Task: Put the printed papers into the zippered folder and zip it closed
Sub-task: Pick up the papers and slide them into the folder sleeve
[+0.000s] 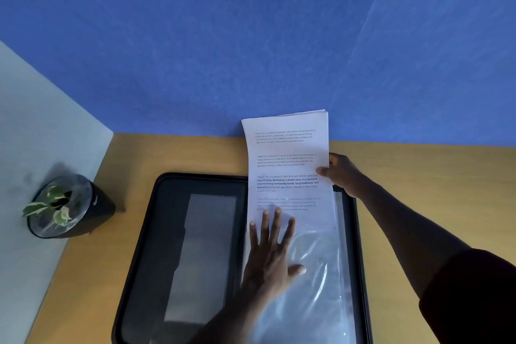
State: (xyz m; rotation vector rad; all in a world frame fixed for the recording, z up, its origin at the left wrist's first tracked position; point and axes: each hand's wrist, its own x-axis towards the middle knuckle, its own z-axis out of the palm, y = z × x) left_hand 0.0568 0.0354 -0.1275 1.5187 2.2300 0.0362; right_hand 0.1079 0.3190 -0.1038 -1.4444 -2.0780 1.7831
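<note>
Black and lying open flat on the wooden desk (418, 176), the zippered folder (145, 246) takes up the near middle of my view. Its left half shows a dark inner panel with a greyish clear pocket (203, 254). Its right half is covered by shiny clear plastic sleeves (315, 288).

My right hand (339, 172) grips the printed papers (287, 165) by their right edge, thumb on the front and fingers curled behind. The stack stands nearly upright and bows a little. Its top edge rises in front of the blue wall (251, 36), while its lower end sits over the far part of the right half, at the top of the sleeves. Whether the bottom edge is already under the plastic I cannot tell.

My left hand (272, 254) lies flat with fingers spread wide, palm down on the sleeves. Its fingertips (277, 212) reach the bottom of the papers. It is closed around nothing.

Far left, near the pale side panel (33, 120), a small plant in a dark pot (69, 207) stands well apart from the folder.
</note>
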